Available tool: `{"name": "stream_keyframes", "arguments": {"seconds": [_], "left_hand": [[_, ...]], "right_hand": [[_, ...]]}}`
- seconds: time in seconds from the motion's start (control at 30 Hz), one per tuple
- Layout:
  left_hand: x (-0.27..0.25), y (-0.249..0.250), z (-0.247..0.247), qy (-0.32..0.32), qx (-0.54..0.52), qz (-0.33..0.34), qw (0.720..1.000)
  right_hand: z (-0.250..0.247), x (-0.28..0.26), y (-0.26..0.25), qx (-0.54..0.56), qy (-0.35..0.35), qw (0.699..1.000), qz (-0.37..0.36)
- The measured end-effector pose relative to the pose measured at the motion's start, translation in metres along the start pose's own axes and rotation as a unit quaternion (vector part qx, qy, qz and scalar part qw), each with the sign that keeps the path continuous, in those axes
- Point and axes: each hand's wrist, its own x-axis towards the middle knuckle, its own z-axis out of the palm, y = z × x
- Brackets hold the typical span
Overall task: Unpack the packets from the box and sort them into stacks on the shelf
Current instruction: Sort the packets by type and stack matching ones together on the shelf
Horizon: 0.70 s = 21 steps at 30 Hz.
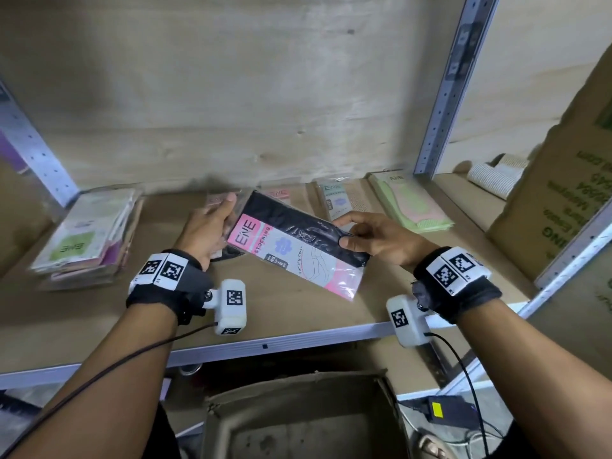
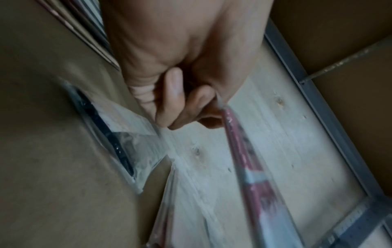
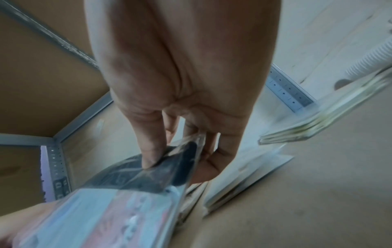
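A black stocking packet (image 1: pixel 298 246) with a pink "ENE STOCKING" label hangs tilted above the brown shelf (image 1: pixel 291 313). My right hand (image 1: pixel 367 233) pinches its dark right end between thumb and fingers, which shows close up in the right wrist view (image 3: pixel 169 151). My left hand (image 1: pixel 212 226) grips the label end, fingers curled over the top corner. In the left wrist view the left hand (image 2: pixel 180 100) holds the packet (image 2: pixel 254 167) edge-on. Another black packet (image 2: pixel 110 134) lies on the shelf under that hand. The open cardboard box (image 1: pixel 298 379) stands below the shelf edge.
On the shelf are a tall mixed stack (image 1: pixel 86 233) at the left, a pink packet (image 1: pixel 278 193) and a grey one (image 1: pixel 337 200) at the back, and a green stack (image 1: pixel 410 207). A metal upright (image 1: pixel 443 104) and a large carton (image 1: pixel 563 207) bound the right.
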Motion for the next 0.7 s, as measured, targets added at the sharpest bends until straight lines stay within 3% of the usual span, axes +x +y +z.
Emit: {"name": "stream_keyframes", "arguments": {"seconds": [0.17, 0.37, 0.47, 0.6, 0.7], "left_hand": [[0.001, -0.001, -0.029, -0.097, -0.075, -0.024, 0.992], [0.018, 0.006, -0.055, 0.01, -0.15, -0.07, 0.986], [0.017, 0.006, -0.06, 0.011, -0.059, -0.085, 0.995], [0.013, 0.004, -0.061, -0.061, 0.102, -0.101, 0.988], [0.011, 0.002, -0.064, -0.117, 0.084, -0.093, 0.985]], "right_hand": [[0.018, 0.015, -0.01, 0.047, -0.003, 0.999, -0.011], [0.036, 0.047, -0.027, 0.124, -0.003, 0.992, -0.014], [0.052, 0.07, -0.042, 0.172, 0.036, 0.984, -0.009], [0.079, 0.102, -0.06, 0.178, 0.096, 0.978, 0.043], [0.103, 0.122, -0.067, 0.199, 0.116, 0.971, 0.067]]}}
